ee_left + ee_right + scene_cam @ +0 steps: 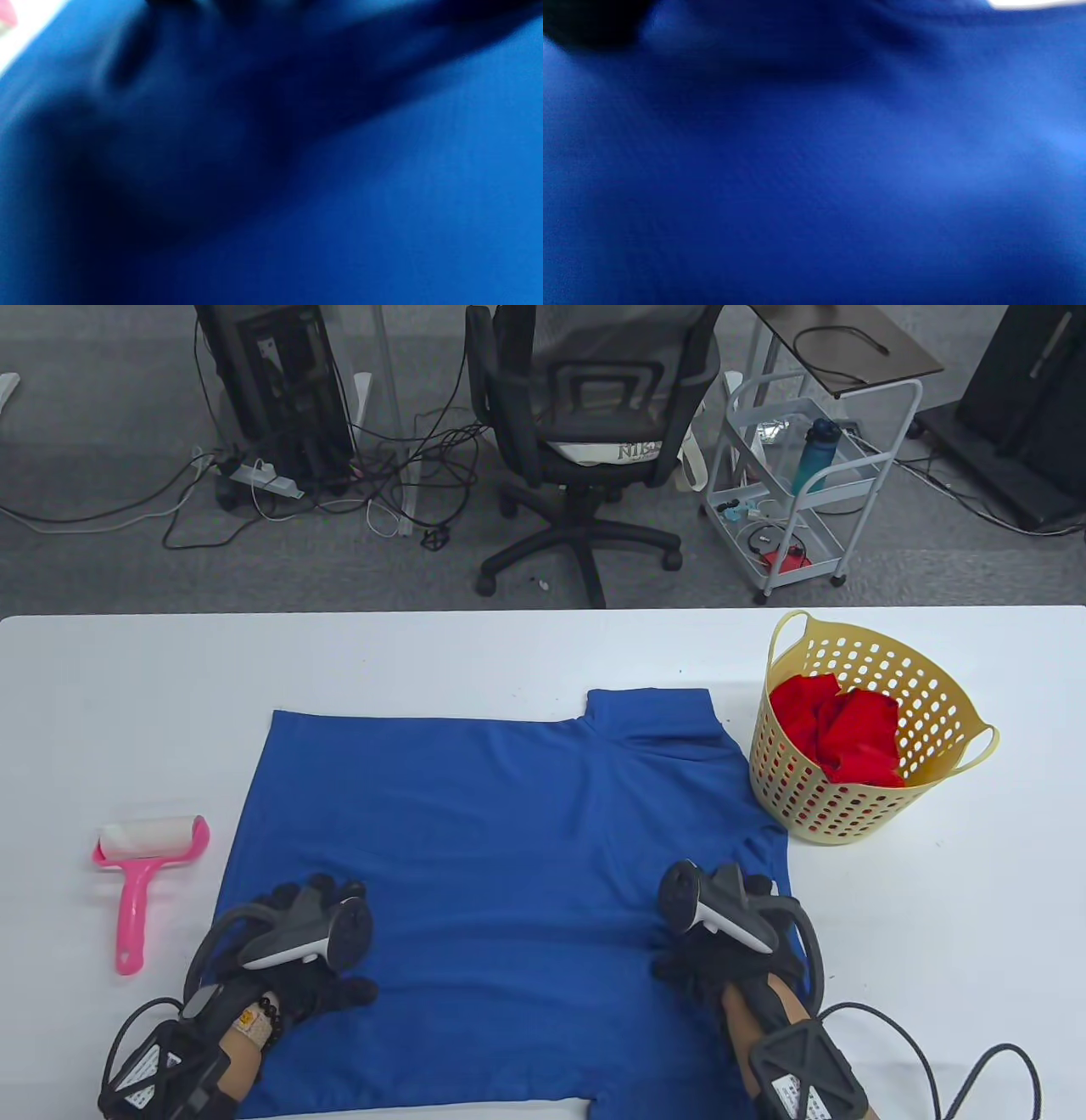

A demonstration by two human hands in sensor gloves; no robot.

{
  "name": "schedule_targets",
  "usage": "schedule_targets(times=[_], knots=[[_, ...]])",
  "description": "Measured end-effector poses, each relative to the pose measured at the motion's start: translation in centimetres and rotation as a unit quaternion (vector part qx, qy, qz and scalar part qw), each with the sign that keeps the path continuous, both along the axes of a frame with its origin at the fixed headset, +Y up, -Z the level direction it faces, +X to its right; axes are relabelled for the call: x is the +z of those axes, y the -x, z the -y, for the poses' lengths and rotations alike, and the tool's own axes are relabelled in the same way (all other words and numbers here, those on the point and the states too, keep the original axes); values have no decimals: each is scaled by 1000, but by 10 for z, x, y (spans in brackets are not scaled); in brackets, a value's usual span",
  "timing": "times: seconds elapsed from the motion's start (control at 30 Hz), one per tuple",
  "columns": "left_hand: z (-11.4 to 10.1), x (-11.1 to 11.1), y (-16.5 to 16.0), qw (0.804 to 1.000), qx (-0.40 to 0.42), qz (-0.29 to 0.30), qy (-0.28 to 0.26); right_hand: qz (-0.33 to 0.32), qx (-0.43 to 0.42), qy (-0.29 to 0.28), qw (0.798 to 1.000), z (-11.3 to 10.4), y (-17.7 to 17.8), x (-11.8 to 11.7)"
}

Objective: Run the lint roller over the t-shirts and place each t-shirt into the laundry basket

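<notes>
A white counter (pixel 526 661) carries a blue t-shirt (pixel 509 857) spread flat across its middle, filling both wrist views as blurred blue cloth. A yellow laundry basket (pixel 857 806) just beside the shirt's right edge holds a crumpled red t-shirt (pixel 836 729). The left hand (pixel 318 950) and right hand (pixel 721 937) rest well apart on the blue cloth, fingers spread. A pink lint roller (pixel 144 865) lies left of the shirt, untouched.

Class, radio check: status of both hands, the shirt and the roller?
Left hand and right hand flat on blue t-shirt. Lint roller untouched, left of shirt. Red garment already in basket. Nothing blocking.
</notes>
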State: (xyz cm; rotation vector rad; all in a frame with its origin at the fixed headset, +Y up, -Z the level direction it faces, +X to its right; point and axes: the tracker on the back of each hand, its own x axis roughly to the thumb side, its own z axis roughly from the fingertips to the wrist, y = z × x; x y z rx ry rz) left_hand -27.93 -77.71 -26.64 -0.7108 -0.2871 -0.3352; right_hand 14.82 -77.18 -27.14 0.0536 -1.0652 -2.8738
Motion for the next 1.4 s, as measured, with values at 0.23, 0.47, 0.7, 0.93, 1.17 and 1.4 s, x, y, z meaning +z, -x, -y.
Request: schedule_targets(times=[0.23,0.47,0.7,0.93,1.17,1.4], knots=[[2,-4,14,999,12,-29,38,45,-47,41,997,10,-14,-1],[-30,-2,23,995,31,-35,-93,22,-70,-66,995,-16,-11,7],[-71,-7,74,930,-54,-230,-282,48,-162,-294,941,-36,12,-5],[-48,-13,139,901,-137,-370,-180,16,-45,-150,988,7,32,-9],[-30,-17,154,901,-132,-379,-162,62,-154,-24,986,30,15,-11],[-36,-18,157,897,-104,-375,-207,59,-145,-23,987,30,16,-11]])
